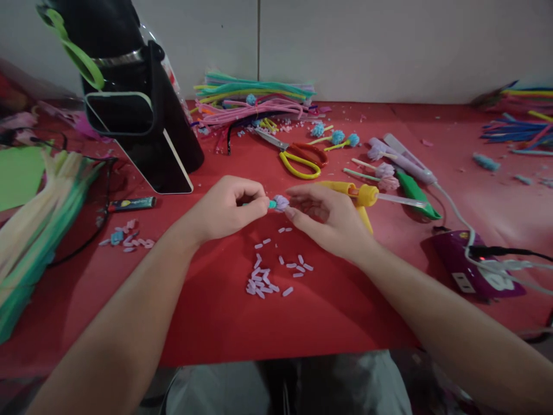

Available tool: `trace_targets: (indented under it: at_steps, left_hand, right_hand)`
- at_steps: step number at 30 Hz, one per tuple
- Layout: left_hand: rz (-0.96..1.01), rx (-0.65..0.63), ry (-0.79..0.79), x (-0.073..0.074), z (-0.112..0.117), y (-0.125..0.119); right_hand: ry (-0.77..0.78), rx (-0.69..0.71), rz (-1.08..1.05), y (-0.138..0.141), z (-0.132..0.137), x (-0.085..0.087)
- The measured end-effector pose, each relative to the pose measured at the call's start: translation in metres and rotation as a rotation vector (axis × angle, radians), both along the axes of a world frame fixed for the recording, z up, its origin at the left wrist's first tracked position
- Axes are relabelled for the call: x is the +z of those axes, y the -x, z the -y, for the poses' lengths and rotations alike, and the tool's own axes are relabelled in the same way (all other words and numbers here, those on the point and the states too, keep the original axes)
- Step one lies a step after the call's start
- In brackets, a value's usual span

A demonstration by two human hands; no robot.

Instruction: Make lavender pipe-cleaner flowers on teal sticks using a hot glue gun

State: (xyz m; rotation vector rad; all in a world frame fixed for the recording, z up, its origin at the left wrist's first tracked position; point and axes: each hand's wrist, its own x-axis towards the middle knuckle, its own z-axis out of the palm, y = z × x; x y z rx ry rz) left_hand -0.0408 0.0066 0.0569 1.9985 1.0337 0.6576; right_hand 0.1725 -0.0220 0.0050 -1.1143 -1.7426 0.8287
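A small flower with a lilac fuzzy head on a teal pipe-cleaner stem is held over the middle of the red table. My left hand pinches the teal stem between thumb and fingers. At the flower's right side, my right hand has its curled fingers and thumb tip against the lilac head. Below the hands lies a loose heap of short lilac pipe-cleaner pieces, with several more scattered around it.
Behind the hands lie scissors, blue-headed stems and a pipe-cleaner bundle. A yellow glue gun sits beside my right hand. A black tumbler with a phone leaning on it stands left; a purple power box is right.
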Motion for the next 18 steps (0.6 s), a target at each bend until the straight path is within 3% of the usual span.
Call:
trace_targets:
  at_steps: [11, 18]
  left_hand:
    - [0.015, -0.014, 0.007, -0.003, 0.0, 0.001]
    - [0.018, -0.015, -0.003, -0.003, 0.001, 0.001]
  right_hand:
    - [-0.03, -0.023, 0.038, 0.003, 0.002, 0.014]
    - [-0.018, -0.02, 0.011, 0.003, 0.003, 0.012]
